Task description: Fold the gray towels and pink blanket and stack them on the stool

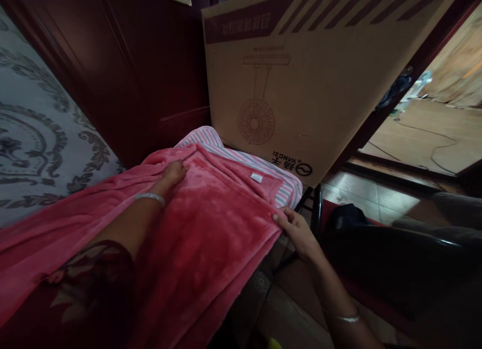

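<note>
Head view, looking down over both forearms. Pink fleece blanket (203, 223) spread across a raised surface and trailing off toward lower left, overlying a striped pink-and-white cloth (241, 153) whose far and right edges show beyond it. Left hand (173, 172) laid palm-down on the blanket's far left portion, fingers curled lightly into the pile; pressing rather than clenched, whether a fold is pinched beneath cannot be told. Right hand (299, 231) at the blanket's right edge, thumb and fingers closed on the hem, grasping the fleece just beside the striped cloth's corner. Small white label (256, 177) stitched near the far edge, between the hands. Silver bangle (150, 197) on the left wrist, a second on the right wrist (348, 318).

Step in hand, as judged: smoothing and squaring the blanket over the layer beneath. Best done with the left palm kept flat as an anchor, the right drawing the hem outward evenly, tension held level to avoid dragging the striped cloth askew.

Behind: cardboard fan box (320, 73) leaning upright, printing inverted; dark wooden panel (150, 63) to its left; patterned grey fabric (41, 128) at far left; tiled floor (376, 198) at right.
</note>
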Motion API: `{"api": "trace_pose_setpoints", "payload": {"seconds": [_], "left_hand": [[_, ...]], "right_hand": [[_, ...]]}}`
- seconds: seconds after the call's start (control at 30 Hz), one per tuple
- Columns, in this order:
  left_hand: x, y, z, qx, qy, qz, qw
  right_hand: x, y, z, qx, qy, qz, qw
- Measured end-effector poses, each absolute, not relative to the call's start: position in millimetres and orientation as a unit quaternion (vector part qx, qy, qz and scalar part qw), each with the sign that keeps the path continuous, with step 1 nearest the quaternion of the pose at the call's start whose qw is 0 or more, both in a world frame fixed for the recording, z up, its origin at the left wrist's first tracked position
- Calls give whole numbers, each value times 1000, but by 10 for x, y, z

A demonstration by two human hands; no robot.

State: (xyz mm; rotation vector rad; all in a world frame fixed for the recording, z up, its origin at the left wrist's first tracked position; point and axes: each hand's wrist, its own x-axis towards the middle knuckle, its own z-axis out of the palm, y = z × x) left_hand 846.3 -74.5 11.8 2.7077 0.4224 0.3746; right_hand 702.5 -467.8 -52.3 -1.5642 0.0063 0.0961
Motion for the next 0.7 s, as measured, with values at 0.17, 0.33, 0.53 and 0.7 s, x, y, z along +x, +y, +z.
{"api": "trace_pose_setpoints", "payload": {"seconds": [0.17, 0.33, 0.53, 0.7], "left_hand": [[8434, -755, 341, 952, 159, 225, 133], [8431, -589, 147, 974, 140, 141, 107], [8264, -276, 40, 987, 124, 37, 94], [7722, 144, 227, 984, 152, 3, 92]], "right_hand": [[7074, -4645, -417, -681, -18, -46, 731], [7156, -4615, -625, -697, 25, 1, 716], [7162, -4711, -784, -709, 35, 27, 704], [7151, -4748, -708, -744, 44, 49, 665]]}}
